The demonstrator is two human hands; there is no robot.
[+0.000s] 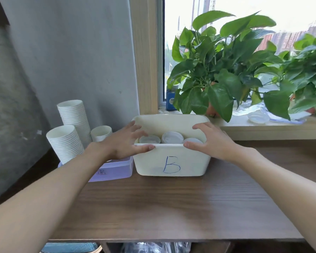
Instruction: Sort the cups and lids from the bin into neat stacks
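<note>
A cream bin (171, 161) with a blue letter B on its near wall stands on the wooden tabletop (171, 207), toward the back edge, just below the windowsill (263, 127). Inside it, three white lids (172, 137) show above the near rim, side by side.

Both hands are at the bin and apart from each other. The left hand (125, 143) is at the left end, its thumb lying along the near rim and its fingers spread over the opening. The right hand (211, 141) is at the right end, thumb on the near rim and fingers stretched out over the right corner. Neither hand is closed around anything.

Left of the bin, three stacks of white paper cups (74, 117) stand in a clear purple container (115, 169) that touches the bin's side. Leafy potted plants (221, 61) sit on the windowsill.
</note>
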